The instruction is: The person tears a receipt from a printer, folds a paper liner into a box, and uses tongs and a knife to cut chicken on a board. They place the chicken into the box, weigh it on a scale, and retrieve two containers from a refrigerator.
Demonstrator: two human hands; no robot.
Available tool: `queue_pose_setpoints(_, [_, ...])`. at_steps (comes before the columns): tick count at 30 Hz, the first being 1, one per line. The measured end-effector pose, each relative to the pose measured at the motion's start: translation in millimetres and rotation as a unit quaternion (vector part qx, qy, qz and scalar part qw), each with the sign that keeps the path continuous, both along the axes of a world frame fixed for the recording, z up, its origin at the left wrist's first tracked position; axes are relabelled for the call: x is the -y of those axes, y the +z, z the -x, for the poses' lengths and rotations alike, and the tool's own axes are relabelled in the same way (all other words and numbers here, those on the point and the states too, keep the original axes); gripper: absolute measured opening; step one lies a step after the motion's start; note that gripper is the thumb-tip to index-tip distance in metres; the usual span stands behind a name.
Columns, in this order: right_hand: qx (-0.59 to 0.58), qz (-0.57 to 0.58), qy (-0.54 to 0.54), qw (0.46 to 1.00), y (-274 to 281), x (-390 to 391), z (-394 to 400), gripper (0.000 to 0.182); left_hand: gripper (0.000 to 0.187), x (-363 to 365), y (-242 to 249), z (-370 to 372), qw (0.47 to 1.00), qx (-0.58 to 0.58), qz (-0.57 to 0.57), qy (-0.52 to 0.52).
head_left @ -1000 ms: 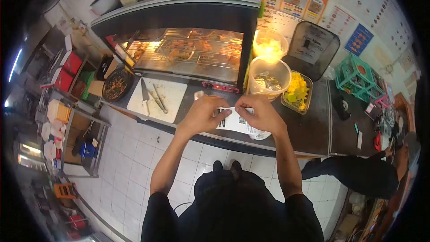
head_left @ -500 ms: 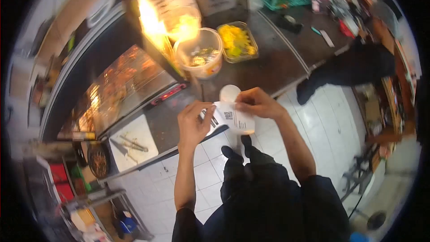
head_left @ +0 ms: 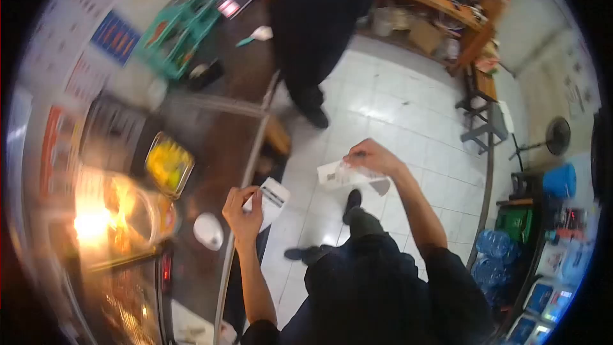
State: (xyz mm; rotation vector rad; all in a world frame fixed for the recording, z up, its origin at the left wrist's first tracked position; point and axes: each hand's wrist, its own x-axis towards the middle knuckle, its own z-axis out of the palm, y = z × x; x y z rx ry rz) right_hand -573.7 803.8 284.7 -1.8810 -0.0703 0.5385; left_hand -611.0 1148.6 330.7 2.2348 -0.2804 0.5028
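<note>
My left hand [head_left: 244, 214] pinches a white printed paper [head_left: 273, 199] with dark markings, near the counter's front edge. Over the tiled floor, my right hand [head_left: 373, 158] holds a white printed bag [head_left: 348, 175] by its upper part; the bag is blurred. The two hands are apart. A round white container [head_left: 208, 231] rests on the dark counter, left of my left hand. Beyond it are a clear tray of yellow-green pieces [head_left: 169, 165] and a tub [head_left: 167, 217], partly hidden by glare.
Another person in black [head_left: 319, 25] stands at the counter's far end. A green rack [head_left: 175, 32] is at the back left, with bright flame-like light [head_left: 92, 223] below. Stools [head_left: 485, 128], a fan [head_left: 557, 135] and water bottles [head_left: 493, 252] line the right side.
The view has turned right. My hands have moved apart, the paper now in the left and the bag in the right. The round container now shows clear of my hands on the counter.
</note>
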Motion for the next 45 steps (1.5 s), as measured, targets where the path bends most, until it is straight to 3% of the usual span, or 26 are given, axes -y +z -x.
queue_pose_setpoints(1, [0.088, 0.035, 0.003, 0.996, -5.7, 33.7, -9.3, 0.025, 0.023, 36.0, -5.5, -25.3, 0.999, 0.007, 0.006, -0.032])
queue_pose_setpoints(3, [0.12, 0.038, -0.014, 0.992, -3.4, 71.6, -13.6, 0.023, 0.043, 105.3, -24.4, -52.2, 0.986, -0.01, 0.027, -0.162])
queue_pose_setpoints(5, [0.189, 0.012, 0.023, 0.982, -14.1, 112.0, -28.9, 0.022, 0.046, 197.4, -20.0, -77.6, 0.956, -0.139, 0.051, -0.252])
queue_pose_setpoints(6, [0.19, 0.052, 0.028, 0.98, -4.7, 128.3, -36.7, 0.023, 0.048, 233.6, -27.8, -88.7, 0.929, -0.216, 0.064, -0.294])
queue_pose_setpoints(7, [0.188, 0.09, 0.035, 0.977, 7.1, 145.3, -45.2, 0.023, 0.035, 263.0, -52.2, -106.9, 0.894, -0.238, 0.09, -0.368])
queue_pose_setpoints(10, [0.172, 0.105, -0.006, 0.98, 18.4, 228.6, -62.3, 0.027, 0.023, 338.7, -62.5, -152.1, 0.844, -0.317, 0.058, -0.427])
queue_pose_setpoints(12, [0.176, 0.118, -0.034, 0.977, 18.0, 290.5, -78.3, 0.029, 0.022, 382.8, -65.3, -191.3, 0.826, -0.408, 0.032, -0.388])
queue_pose_setpoints(14, [0.052, 0.145, -0.074, 0.985, 14.5, 353.2, -96.3, 0.034, 0.023, 426.7, -77.4, -231.5, 0.835, -0.38, 0.023, -0.398])
queue_pose_setpoints(19, [0.069, 0.124, -0.23, 0.963, -28.7, 470.2, -175.7, 0.028, 0.023, 538.7, -115.0, -341.5, 0.848, -0.367, 0.023, -0.381])
queue_pose_setpoints(21, [0.027, -0.023, -0.409, 0.912, -35.4, 509.3, -225.0, 0.013, 0.023, 581.5, -130.6, -391.6, 0.84, -0.361, 0.049, -0.402])
queue_pose_setpoints(25, [0.128, -0.003, -0.494, 0.86, -34.5, 582.6, -319.1, 0.011, 0.026, 677.0, -108.4, -495.0, 0.837, -0.354, 0.06, -0.414])
queue_pose_setpoints(31, [0.139, 0.116, -0.498, 0.848, -0.6, 690.5, -457.9, 0.017, 0.028, 768.4, -78.1, -609.1, 0.852, -0.362, 0.0, -0.377])
queue_pose_setpoints(33, [0.147, 0.119, -0.483, 0.855, -4.8, 731.5, -515.0, 0.018, 0.028, 798.6, -90.8, -641.4, 0.865, -0.349, 0.07, -0.355])
queue_pose_setpoints(35, [0.227, 0.103, -0.406, 0.879, -19.8, 783.3, -580.3, 0.016, 0.026, 836.0, -103.1, -682.5, 0.876, -0.331, 0.077, -0.342])
queue_pose_setpoints(36, [0.283, 0.192, -0.371, 0.863, -8.5, 803.8, -617.1, 0.015, 0.025, 857.0, -100.8, -705.6, 0.873, -0.34, 0.081, -0.34])
queue_pose_setpoints(40, [0.269, 0.201, -0.334, 0.881, 1.8, 908.0, -771.5, 0.012, 0.022, 960.4, -95.6, -811.9, 0.879, -0.339, 0.132, -0.309])
queue_pose_setpoints(42, [0.337, 0.176, -0.306, 0.873, 25.7, 956.2, -854.9, 0.012, 0.02, 1018.1, -90.1, -871.7, 0.88, -0.315, 0.202, -0.293])
queue_pose_setpoints(43, [0.383, 0.277, -0.276, 0.837, 42.4, 981.5, -892.3, 0.011, 0.02, 1047.8, -83.1, -902.8, 0.901, -0.269, 0.195, -0.278])
queue_pose_setpoints(45, [0.464, 0.238, -0.251, 0.816, 65.6, 1026.1, -973.5, 0.009, 0.02, 1100.1, -71.5, -961.0, 0.93, -0.212, 0.183, -0.239])
